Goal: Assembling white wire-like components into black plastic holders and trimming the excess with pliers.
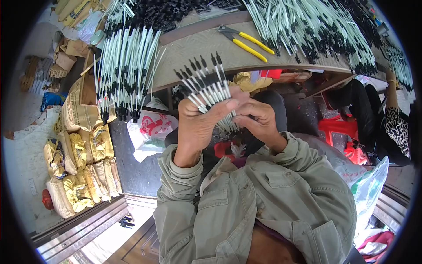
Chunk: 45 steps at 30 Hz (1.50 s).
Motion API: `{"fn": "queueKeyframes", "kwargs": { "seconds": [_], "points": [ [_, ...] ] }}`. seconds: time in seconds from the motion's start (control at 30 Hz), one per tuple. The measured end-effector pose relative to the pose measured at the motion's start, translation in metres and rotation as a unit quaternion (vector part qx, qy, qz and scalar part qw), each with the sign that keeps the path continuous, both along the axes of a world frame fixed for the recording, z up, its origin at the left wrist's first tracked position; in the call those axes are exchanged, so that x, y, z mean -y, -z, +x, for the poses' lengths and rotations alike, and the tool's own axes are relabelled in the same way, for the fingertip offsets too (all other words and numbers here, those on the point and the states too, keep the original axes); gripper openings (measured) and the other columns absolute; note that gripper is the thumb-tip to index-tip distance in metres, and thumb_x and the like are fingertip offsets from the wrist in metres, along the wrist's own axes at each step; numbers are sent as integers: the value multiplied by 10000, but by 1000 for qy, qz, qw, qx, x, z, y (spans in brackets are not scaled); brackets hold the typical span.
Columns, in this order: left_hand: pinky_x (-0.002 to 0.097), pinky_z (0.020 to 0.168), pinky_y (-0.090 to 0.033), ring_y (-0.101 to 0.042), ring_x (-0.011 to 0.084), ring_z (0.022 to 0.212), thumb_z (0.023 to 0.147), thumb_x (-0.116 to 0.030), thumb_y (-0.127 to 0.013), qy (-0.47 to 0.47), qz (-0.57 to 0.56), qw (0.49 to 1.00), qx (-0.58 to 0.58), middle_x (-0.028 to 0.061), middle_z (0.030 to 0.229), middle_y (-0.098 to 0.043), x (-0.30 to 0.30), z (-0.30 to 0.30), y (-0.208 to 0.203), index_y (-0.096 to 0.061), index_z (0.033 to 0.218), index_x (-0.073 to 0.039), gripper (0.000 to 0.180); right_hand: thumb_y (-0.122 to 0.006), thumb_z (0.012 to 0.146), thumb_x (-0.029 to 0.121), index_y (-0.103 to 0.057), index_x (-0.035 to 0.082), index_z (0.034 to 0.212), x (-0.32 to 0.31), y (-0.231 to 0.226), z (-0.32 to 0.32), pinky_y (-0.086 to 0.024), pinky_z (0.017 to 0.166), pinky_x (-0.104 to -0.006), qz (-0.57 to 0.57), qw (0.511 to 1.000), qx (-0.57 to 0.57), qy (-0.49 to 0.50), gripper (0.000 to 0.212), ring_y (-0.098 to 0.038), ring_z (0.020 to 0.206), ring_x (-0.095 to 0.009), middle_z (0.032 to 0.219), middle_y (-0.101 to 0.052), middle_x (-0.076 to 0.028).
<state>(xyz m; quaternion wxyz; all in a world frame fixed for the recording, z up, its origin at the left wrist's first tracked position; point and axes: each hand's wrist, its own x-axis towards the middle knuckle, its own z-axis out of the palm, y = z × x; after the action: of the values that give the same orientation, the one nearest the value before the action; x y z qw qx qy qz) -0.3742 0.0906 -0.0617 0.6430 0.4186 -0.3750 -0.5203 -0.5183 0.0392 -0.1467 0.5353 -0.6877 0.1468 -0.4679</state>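
Note:
In front of my chest, both hands hold a fanned bundle of thin pale rods with black tips point(211, 90). My left hand point(198, 125) is closed round its left side, the thumb lying across the rods. My right hand point(259, 116) is closed at the right side, its thumb and fingers pinching the bundle. The black tips point up and away from me, and the lower rod ends show below my hands. Beyond them, cutters with yellow handles point(248, 44) lie on the workbench point(198, 48).
More rods hang over the bench's left end in a thick bunch point(127, 66). Another large heap of rods point(303, 31) covers the right. Yellow-brown packages point(79, 167) are stacked at left. A red stool point(338, 130) and another person's patterned sleeve point(395, 127) are at right.

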Motion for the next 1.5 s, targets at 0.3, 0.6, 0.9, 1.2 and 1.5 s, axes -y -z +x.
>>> {"fn": "queueKeyframes", "kwargs": {
  "seconds": [0.3,0.6,0.9,1.2,1.5],
  "points": [
    [344,803,-507,-618,255,906,831,-89,-586,39,40,998,-35,204,984,-615,8,6,6,-533,1108,69,324,-621,790,69,-633,-7,745,32,-79,-17,-311,406,-185,41,972,-64,221,90,-436,444,-33,573,-527,0],
    [356,890,-452,-576,272,1005,848,-141,-578,82,46,996,-6,204,1082,-581,21,15,24,-505,1162,50,375,-586,730,156,-648,101,698,278,-81,11,-485,618,-431,-431,827,-225,282,89,-633,743,-285,746,-638,-109],
    [250,818,-463,-611,160,912,819,2,-579,71,-30,992,96,119,971,-644,-2,21,-2,-583,1050,62,239,-344,900,413,-491,18,1204,121,-59,49,-345,960,-328,-8,975,-69,-209,520,-498,1096,-221,1168,-540,-119],
    [470,848,-476,-571,392,978,833,-121,-551,134,16,989,62,307,1065,-544,-3,44,-54,-429,1206,57,431,22,820,657,-354,-17,1297,-1,52,34,-278,1012,-324,403,817,-57,-408,907,-431,1170,-242,1233,-489,-123],
    [485,900,-436,-516,404,1062,893,-238,-455,217,-62,967,121,328,1139,-487,-22,61,-53,-392,1261,25,457,-305,929,435,-475,-33,1186,17,40,30,-384,623,-267,93,872,-74,-474,560,-409,668,-133,743,-475,-32]
  ]
}}
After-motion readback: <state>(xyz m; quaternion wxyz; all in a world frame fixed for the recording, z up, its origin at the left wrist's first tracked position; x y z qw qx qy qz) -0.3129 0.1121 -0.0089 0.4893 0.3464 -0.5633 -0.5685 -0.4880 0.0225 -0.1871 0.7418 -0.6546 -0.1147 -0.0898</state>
